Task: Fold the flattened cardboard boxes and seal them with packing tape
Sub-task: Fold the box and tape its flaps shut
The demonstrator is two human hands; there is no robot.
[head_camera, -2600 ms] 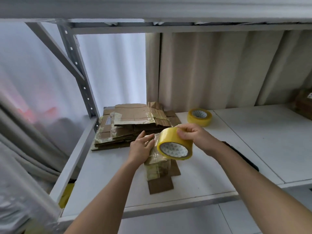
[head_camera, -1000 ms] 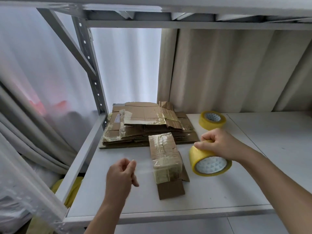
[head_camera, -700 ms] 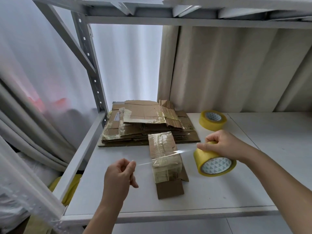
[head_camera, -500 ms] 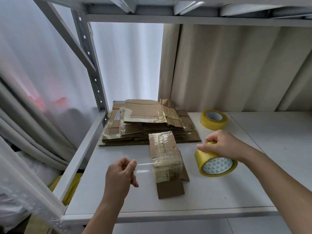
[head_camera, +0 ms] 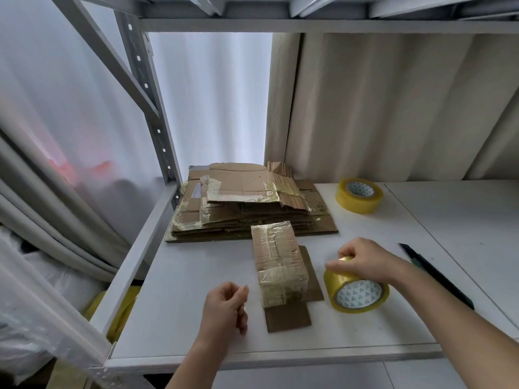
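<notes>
A small folded cardboard box [head_camera: 276, 259], wrapped in clear tape, stands on a flat brown cardboard piece [head_camera: 289, 318] on the white shelf [head_camera: 179, 293]. My right hand [head_camera: 365, 258] grips a yellow tape roll [head_camera: 355, 290] just right of the box. My left hand [head_camera: 226, 307] is left of the box, fingers pinching the free end of the clear tape strip, which is barely visible. A stack of flattened cardboard boxes [head_camera: 247, 206] lies behind the box.
A second yellow tape roll [head_camera: 359, 195] sits at the back right. A dark flat tool [head_camera: 435, 273] lies right of my right forearm. A metal upright [head_camera: 146, 102] and curtains stand at the left; the shelf's front edge is near.
The tape roll came down from above the box to its right side. My left hand left the box top and drew out a strip of tape across to the left.
</notes>
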